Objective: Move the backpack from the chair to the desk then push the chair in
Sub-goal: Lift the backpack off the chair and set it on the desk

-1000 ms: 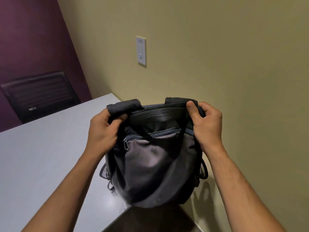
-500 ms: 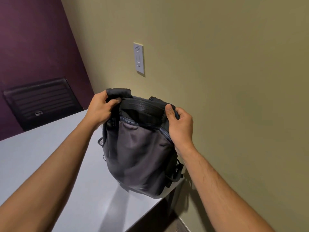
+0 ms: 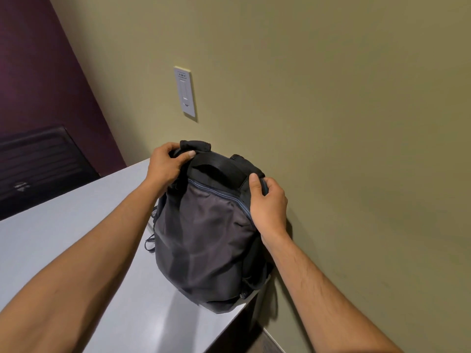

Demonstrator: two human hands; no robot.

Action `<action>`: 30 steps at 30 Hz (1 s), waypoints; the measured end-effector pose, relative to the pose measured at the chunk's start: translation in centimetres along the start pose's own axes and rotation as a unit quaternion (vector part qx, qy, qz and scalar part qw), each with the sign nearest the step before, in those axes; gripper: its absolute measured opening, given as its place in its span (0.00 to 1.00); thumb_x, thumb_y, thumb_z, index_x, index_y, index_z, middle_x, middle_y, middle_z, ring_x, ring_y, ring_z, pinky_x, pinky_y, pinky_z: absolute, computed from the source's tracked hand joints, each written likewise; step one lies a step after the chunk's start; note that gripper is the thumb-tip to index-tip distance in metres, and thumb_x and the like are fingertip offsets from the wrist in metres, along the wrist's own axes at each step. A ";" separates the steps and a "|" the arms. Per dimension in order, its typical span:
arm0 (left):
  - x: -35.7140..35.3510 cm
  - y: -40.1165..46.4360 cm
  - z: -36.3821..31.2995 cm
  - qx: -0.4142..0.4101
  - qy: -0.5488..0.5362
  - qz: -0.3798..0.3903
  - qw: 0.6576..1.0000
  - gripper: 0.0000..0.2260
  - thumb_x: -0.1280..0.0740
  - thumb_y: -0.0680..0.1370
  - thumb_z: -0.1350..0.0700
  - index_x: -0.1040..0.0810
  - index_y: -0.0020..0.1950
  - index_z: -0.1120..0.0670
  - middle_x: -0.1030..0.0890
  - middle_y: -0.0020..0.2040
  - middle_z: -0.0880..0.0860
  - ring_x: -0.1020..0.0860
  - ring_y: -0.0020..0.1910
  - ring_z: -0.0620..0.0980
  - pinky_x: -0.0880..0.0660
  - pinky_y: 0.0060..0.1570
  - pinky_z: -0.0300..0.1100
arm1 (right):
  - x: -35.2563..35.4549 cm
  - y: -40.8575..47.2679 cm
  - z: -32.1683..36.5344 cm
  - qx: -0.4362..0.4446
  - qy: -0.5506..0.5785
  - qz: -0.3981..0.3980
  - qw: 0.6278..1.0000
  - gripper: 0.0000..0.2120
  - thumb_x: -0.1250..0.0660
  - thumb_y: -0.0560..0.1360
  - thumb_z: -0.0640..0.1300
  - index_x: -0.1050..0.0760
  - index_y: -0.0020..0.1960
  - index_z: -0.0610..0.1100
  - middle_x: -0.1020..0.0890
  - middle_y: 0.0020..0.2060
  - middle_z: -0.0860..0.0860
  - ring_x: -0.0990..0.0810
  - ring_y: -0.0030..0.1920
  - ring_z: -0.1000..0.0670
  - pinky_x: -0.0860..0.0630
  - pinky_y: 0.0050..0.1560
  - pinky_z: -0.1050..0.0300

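Observation:
A dark grey and black backpack stands upright on the white desk, at its right end beside the olive wall. My left hand grips the top left of the backpack by a padded strap. My right hand holds its top right edge near the blue zipper. The backpack's bottom rests on the desk close to the near right corner. The chair it came from is out of view.
A black chair back shows beyond the desk's far side, against the purple wall. A white wall switch sits on the olive wall above the backpack. Dark floor shows below the desk's right corner.
The backpack has gone from held over the desk's edge to standing on the desk near the wall. Both hands moved forward with it and still hold its top.

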State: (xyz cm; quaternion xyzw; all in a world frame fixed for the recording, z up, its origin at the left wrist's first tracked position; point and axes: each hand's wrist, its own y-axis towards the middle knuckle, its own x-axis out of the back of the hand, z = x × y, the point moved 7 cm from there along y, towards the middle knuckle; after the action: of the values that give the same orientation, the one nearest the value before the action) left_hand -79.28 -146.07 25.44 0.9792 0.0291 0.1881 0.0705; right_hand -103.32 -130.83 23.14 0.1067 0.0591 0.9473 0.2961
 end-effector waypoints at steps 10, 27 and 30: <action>-3.2 0.5 4.6 0.079 -0.028 -0.004 0.996 0.34 0.39 0.79 0.37 0.44 0.78 0.53 0.34 0.76 0.56 0.32 0.72 0.57 0.35 0.73 0.55 | 0.5 -0.1 -2.0 -0.067 -0.036 0.016 0.997 0.17 0.40 0.79 0.60 0.27 0.58 0.48 0.20 0.51 0.51 0.22 0.52 0.49 0.28 0.43 0.60; -3.3 -2.4 8.5 0.036 -0.004 0.081 0.996 0.27 0.44 0.81 0.36 0.39 0.78 0.43 0.32 0.76 0.47 0.33 0.73 0.50 0.38 0.66 0.42 | 0.5 -3.7 0.9 0.123 -0.232 -0.168 0.950 0.28 0.30 0.76 0.49 0.35 0.71 0.40 0.29 0.68 0.40 0.30 0.68 0.40 0.30 0.66 0.46; -1.7 -4.3 10.1 0.029 0.041 0.056 0.997 0.24 0.42 0.81 0.38 0.32 0.74 0.46 0.28 0.73 0.51 0.29 0.69 0.53 0.37 0.59 0.42 | -1.6 -5.2 2.1 0.225 -0.303 -0.162 0.912 0.26 0.31 0.76 0.48 0.32 0.70 0.39 0.30 0.70 0.39 0.34 0.72 0.39 0.35 0.71 0.42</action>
State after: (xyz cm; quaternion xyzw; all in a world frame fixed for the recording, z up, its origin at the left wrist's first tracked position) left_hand -77.19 -143.24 14.93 0.9725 -0.0174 0.2305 0.0297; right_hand -98.67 -127.40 23.97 0.4409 0.1947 0.7703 0.4176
